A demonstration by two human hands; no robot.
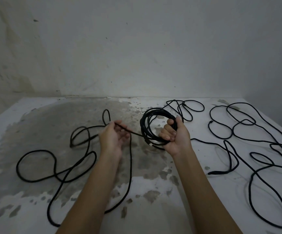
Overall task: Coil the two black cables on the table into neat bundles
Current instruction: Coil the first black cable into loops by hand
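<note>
Right grip (pixel 174 135) curls tight round the upright black coil (pixel 143 125); left grip (pixel 113 137), palm up, loosely pinches its taut strand (pixel 130 129), which runs leftward from the coil.

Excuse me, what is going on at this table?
A person is coiling one long black cable. The right hand grips the round bundle of loops made so far, while the left hand holds the strand leading into it. Much of that cable lies loose on the left of the worn white table. The second black cable sprawls uncoiled on the right.
</note>
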